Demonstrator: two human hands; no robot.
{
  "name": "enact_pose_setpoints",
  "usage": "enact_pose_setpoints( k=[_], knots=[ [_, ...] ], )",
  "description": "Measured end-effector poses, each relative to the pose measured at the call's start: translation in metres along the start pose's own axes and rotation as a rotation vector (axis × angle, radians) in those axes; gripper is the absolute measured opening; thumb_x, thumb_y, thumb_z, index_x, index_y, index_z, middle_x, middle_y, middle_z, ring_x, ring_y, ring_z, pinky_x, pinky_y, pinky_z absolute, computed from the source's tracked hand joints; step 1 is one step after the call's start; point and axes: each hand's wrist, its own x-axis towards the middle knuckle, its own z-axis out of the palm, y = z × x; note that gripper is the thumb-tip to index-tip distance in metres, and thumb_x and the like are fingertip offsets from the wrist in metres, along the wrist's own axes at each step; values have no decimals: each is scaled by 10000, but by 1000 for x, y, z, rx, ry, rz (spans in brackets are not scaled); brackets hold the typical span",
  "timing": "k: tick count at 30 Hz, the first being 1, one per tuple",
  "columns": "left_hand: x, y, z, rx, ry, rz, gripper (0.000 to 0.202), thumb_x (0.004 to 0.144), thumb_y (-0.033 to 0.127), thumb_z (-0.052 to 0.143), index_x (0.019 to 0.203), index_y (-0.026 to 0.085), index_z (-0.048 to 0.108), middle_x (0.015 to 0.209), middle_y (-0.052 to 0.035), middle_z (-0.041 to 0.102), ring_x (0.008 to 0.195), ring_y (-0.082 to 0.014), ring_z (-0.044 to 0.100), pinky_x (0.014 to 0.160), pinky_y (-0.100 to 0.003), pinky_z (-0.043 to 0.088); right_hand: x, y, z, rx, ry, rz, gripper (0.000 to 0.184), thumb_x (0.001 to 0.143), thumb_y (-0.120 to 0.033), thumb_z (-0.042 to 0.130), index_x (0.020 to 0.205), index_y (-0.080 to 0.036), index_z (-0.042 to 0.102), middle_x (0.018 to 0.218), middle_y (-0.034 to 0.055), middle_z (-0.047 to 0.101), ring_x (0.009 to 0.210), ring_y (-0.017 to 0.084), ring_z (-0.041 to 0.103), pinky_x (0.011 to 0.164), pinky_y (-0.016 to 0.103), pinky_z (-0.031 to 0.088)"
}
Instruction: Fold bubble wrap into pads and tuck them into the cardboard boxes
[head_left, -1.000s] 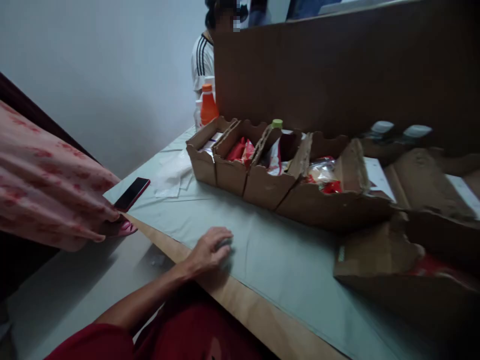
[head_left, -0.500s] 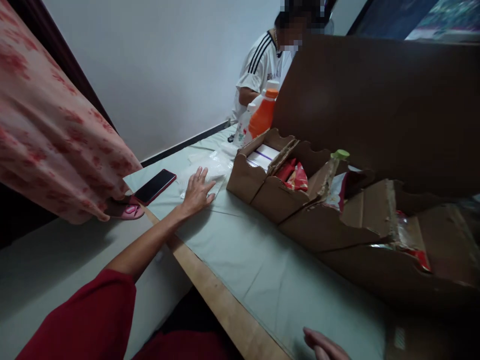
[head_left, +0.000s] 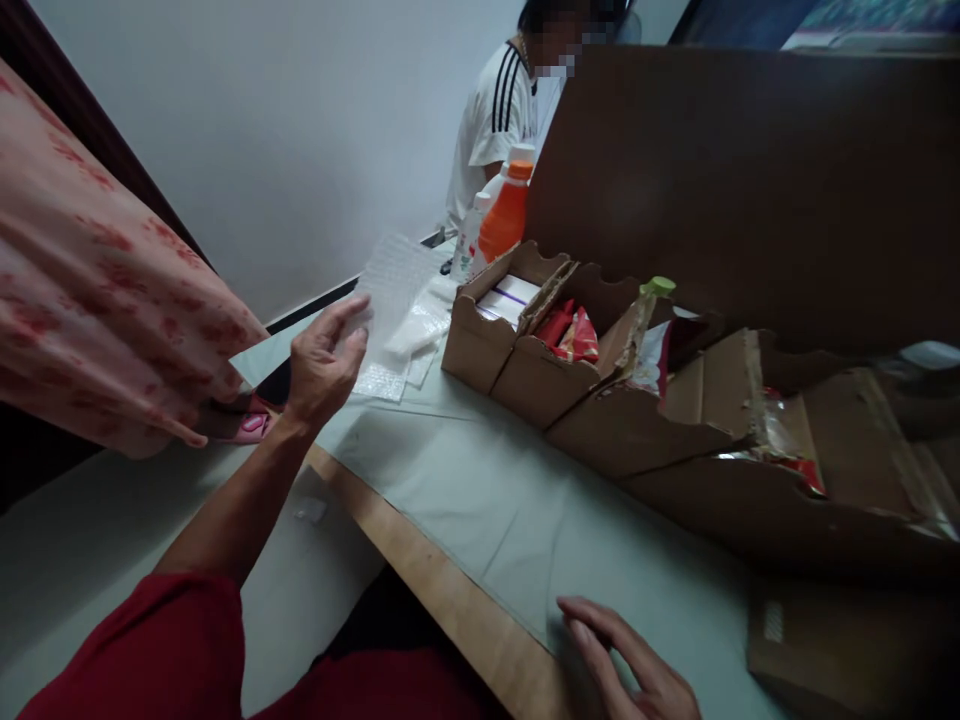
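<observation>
My left hand (head_left: 326, 362) is closed, with thumb and fingers pinching the edge of a clear bubble wrap sheet (head_left: 397, 275). The sheet stands raised above the far left part of the table. More bubble wrap pieces (head_left: 429, 322) lie flat on the cloth beneath and beside it. Partly covered by my left wrist is a dark phone (head_left: 274, 386). Near the table's front edge, my right hand (head_left: 626, 665) hovers open and holds nothing, its fingers stretched out and part of it cut off by the frame.
A row of brown cardboard bins (head_left: 570, 385) holds white boxes (head_left: 508, 300), red packets (head_left: 576, 338) and other packs. Behind its left end stand an orange bottle (head_left: 504, 215) and clear ones. A brown board (head_left: 735, 190) rises behind. Another person (head_left: 491, 120) sits beyond the bottles.
My left hand has lifted from the wrap on the table and now pinches a sheet, raising it. My right hand has come further into view. The camera has shifted slightly.
</observation>
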Motion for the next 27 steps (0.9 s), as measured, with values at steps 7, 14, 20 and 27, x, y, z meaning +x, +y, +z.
enact_pose_setpoints(
  k=[7,14,20,27],
  knots=[
    [-62,29,-5,-378,-337,-586,271,787,303,700,995,139,762,899,-60,785,708,-160,724,713,-307,606,42,-23,15,100,-163,-52,290,907,-469,589,956,-279,802,984,68,805,910,266,774,703,315,643],
    [-85,-7,-8,-325,-540,-833,218,696,271,657,862,173,757,760,-1,724,616,-113,585,614,-237,460,148,-49,58,-33,-219,-255,275,924,-323,528,1040,-233,760,1062,82,782,921,246,732,753,365,600],
    [-93,-25,-20,-323,-454,-876,241,700,301,673,889,176,756,766,-4,710,677,-143,604,663,-255,460,262,-133,138,-393,-261,-613,336,909,-128,530,1154,-218,741,1510,103,549,1345,300,514,1073,489,472],
    [-115,-31,-23,-358,-396,-930,249,740,336,691,917,179,768,834,-32,737,711,-157,628,692,-271,493,307,-150,164,-447,-363,-618,455,895,-59,516,1308,-167,675,1607,160,420,1486,331,370,1146,550,393]
  ],
)
